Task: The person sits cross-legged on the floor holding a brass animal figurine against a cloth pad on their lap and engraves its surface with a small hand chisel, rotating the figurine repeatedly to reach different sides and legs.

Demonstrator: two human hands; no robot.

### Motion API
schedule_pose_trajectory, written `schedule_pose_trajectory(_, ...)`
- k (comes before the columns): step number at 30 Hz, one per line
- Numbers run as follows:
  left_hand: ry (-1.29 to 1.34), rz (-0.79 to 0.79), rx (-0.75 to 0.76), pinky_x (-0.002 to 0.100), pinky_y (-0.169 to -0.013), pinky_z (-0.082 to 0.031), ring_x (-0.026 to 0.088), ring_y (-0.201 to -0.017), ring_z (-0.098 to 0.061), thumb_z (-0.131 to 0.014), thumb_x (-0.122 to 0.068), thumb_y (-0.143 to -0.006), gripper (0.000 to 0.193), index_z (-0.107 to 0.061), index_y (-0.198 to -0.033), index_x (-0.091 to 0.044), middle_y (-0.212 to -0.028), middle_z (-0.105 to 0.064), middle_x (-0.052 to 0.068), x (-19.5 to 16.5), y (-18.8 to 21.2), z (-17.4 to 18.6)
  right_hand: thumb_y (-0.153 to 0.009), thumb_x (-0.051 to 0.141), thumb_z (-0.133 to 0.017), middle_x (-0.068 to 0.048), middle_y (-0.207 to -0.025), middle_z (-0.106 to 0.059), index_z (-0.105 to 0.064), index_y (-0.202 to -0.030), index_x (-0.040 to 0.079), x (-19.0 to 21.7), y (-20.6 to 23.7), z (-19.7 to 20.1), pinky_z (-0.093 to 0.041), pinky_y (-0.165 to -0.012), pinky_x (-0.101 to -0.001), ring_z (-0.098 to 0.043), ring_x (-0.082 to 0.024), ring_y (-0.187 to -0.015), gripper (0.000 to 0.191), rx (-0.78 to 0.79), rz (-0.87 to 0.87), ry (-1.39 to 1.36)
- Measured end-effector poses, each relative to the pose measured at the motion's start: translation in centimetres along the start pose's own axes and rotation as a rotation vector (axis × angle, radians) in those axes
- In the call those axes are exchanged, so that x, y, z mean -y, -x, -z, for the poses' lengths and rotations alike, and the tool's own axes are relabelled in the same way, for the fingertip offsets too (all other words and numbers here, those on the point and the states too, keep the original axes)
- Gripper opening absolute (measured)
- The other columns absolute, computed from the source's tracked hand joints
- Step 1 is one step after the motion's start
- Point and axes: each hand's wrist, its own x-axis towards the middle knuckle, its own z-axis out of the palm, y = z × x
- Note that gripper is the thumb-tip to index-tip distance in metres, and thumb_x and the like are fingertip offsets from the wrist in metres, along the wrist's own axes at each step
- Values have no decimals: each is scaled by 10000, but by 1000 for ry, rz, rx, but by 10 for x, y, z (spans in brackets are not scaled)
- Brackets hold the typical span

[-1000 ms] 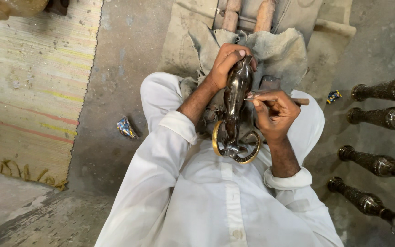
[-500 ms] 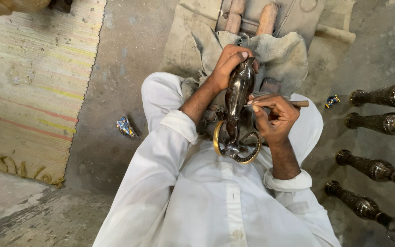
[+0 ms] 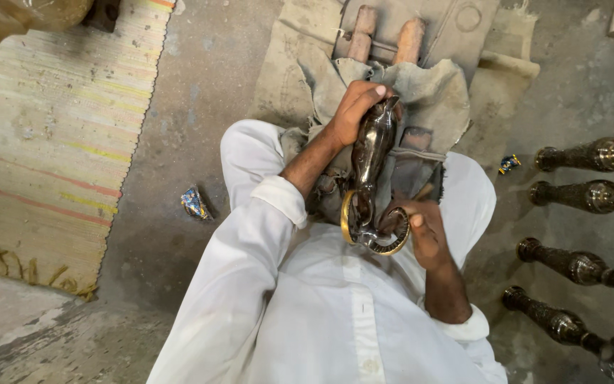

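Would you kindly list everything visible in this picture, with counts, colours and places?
metal vase: one, dark with brass-rimmed base, held over the lap
turned metal pieces: four, dark, on the floor at right
woven mat: one, straw with stripes, left
foil wrappers: two, one beside the mat, one at right
cloth: one, grey, under the vase
wooden handles: two, top centre
left hand: grips the vase top
right hand: at the vase base

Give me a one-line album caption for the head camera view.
Left hand grips the top of a dark brass vase, right hand at its gold-rimmed base.
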Motion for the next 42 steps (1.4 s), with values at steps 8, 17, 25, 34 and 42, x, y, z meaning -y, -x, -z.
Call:
schedule_pose_trajectory(8,-507,-131,87,399,-641,-495,280,-609,-641,-520,-291,-929,369,-736,-830,-9,-692,-705,118,-53,-20,-26,-1048,363,-569,-118,-769,-645,-662,-795,-52,9,27,2,-440,-635,-292,-575,-170,-688,495,-125,-228,-184)
schedule_pose_trajectory(17,-1128,-356,322,557,-688,-497,407,-627,-646,-626,-222,-838,189,-710,-873,-56,-624,-660,183,-92,-70,-52,-1100,470,-480,10,-645,-561,-663,-813,15,-42,-8,-16,-397,-538,-277,-498,-84,-583,568,-301,-337,281)
schedule_pose_trajectory(25,-1137,-301,238,501,-798,-525,356,-810,-689,-574,-154,-861,212,-682,-985,-19,-848,-717,161,-37,-75,-10,-1082,408,-521,-100,-561,-571,-646,-749,-20,-34,-25,-21,-411,-508,-364,-513,-171,-511,556,-249,-332,676)
schedule_pose_trajectory(34,-1255,-238,136,498,-881,-526,361,-1006,-651,-603,-184,-847,273,-692,-1018,9,-1003,-660,188,-22,-70,1,-946,269,-776,-112,-726,-737,-776,-917,-3,-6,-26,2,-500,-530,-337,-668,-170,-550,274,-419,-214,873)
schedule_pose_trajectory(42,-1239,-329,165,480,-825,-534,340,-963,-658,-630,-185,-815,251,-719,-957,2,-1073,-642,221,-27,-75,-4,-1048,34,-740,-73,-1110,-751,-722,-1204,17,51,-59,38,-567,-903,-261,-713,-150,-1028,158,-369,122,666)
